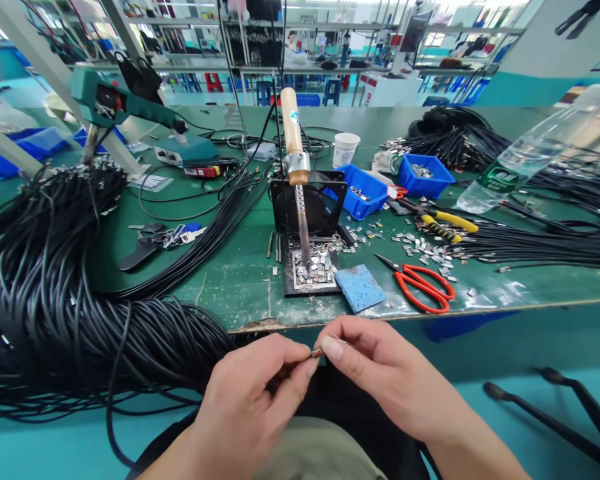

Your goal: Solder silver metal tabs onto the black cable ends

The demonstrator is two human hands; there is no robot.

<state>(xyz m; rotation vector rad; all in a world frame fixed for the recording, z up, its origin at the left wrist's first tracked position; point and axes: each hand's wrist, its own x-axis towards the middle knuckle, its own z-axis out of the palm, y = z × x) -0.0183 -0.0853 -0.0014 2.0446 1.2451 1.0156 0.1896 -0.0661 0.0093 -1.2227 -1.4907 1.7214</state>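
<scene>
Just in front of the table edge, my left hand (260, 393) pinches a cable end (317, 352), of which a small metallic and reddish tip shows between the fingertips. My right hand (375, 373) is closed at the same tip, thumb and forefinger pressed together on it; a thin strand seems to show by the forefinger. The rest of the cable is hidden by my hands. Beyond them, a wooden-handled soldering iron (295, 140) points down at a tray (291, 291) of small metal connectors (320, 263). A blue sponge (361, 288) lies beside the tray.
Thick black cable bundles (70, 293) hang over the table's left side. Red-handled scissors (423, 287), yellow-handled pliers (447, 223), blue bins (363, 193), a black fan (280, 207), a paper cup (345, 150), keys (173, 237) and a plastic bottle (530, 153) occupy the green table.
</scene>
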